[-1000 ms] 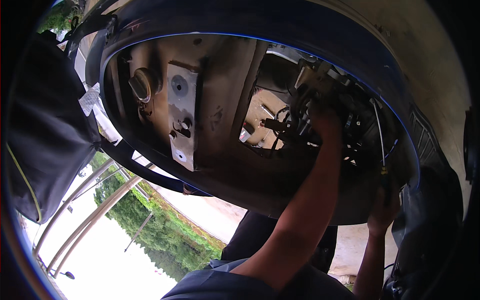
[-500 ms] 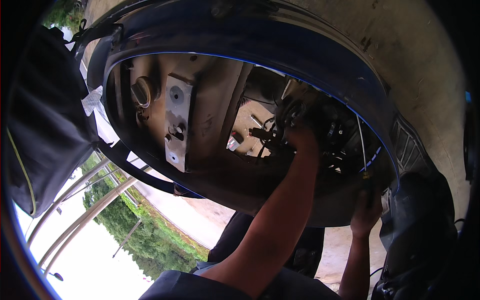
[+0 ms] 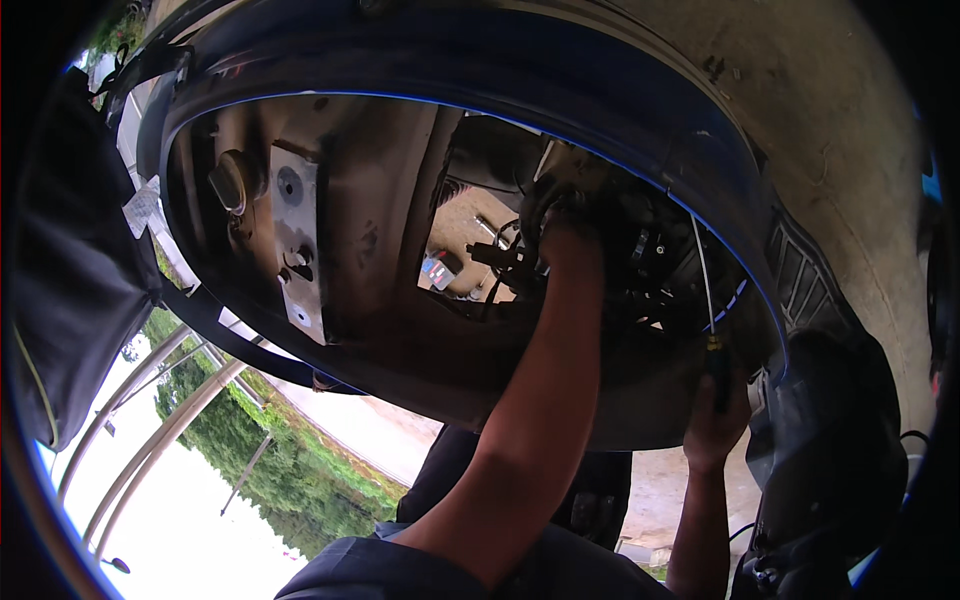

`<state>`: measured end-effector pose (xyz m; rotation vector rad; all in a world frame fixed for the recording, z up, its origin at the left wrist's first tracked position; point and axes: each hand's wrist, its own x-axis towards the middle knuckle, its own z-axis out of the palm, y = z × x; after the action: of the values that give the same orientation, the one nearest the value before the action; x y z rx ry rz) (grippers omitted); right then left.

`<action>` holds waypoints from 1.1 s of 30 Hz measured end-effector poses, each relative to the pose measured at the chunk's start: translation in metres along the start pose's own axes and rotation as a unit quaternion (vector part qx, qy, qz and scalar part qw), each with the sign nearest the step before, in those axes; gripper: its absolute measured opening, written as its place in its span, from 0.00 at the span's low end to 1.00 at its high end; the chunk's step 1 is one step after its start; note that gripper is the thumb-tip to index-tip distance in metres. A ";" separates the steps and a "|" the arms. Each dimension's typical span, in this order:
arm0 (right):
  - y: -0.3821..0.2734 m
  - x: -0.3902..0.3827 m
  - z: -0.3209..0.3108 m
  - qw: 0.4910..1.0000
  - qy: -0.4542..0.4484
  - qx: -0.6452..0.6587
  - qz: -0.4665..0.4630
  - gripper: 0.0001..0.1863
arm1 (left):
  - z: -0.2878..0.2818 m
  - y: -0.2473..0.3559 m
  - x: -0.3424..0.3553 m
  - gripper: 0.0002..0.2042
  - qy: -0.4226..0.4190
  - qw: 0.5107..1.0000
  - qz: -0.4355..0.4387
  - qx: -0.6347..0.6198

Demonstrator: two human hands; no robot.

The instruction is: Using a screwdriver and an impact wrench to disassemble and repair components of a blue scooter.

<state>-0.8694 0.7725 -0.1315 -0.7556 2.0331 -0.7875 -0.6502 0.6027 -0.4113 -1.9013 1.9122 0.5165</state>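
Observation:
My left hand (image 3: pixel 570 246) reaches down into the dark opening of a blue vehicle body (image 3: pixel 590 125), among black hoses and parts (image 3: pixel 622 240). Its fingers are lost in shadow, so I cannot make out what they touch. Over the near right rim of that opening, my right hand (image 3: pixel 714 428) is wrapped round the dark handle of a screwdriver (image 3: pixel 703 275). The long, pale shaft leans up across the opening toward its far edge. A black plug connector (image 3: pixel 486 256) hangs to the left of my left hand.
Left inside the opening are a round cap (image 3: pixel 230 184) and a pale metal plate (image 3: pixel 294 235) with holes. Through a gap, small items lie on the ground. A black seat-like pad (image 3: pixel 85 260) stands far left; black panels (image 3: pixel 830 440) stand at the right.
The view has shifted, so the vehicle body sits further left. My left hand stays deep in the opening. The screwdriver's handle shows more clearly in my right hand.

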 end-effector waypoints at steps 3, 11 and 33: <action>0.010 -0.002 -0.014 0.999 0.012 -0.045 0.012 0.26 | -0.001 0.036 -0.030 0.25 0.040 0.999 0.025 -0.012; -0.007 0.002 -0.005 0.999 0.004 -0.029 -0.016 0.26 | -0.061 0.042 -0.021 0.19 -0.002 0.986 -0.127 -0.103; 0.012 -0.003 -0.007 1.000 0.026 -0.004 0.002 0.25 | -0.118 0.077 -0.019 0.20 -0.180 0.979 -0.091 0.038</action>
<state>-0.8770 0.7839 -0.1357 -0.7429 2.0839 -0.8053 -0.7298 0.5588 -0.3021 -1.7709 1.4920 0.6681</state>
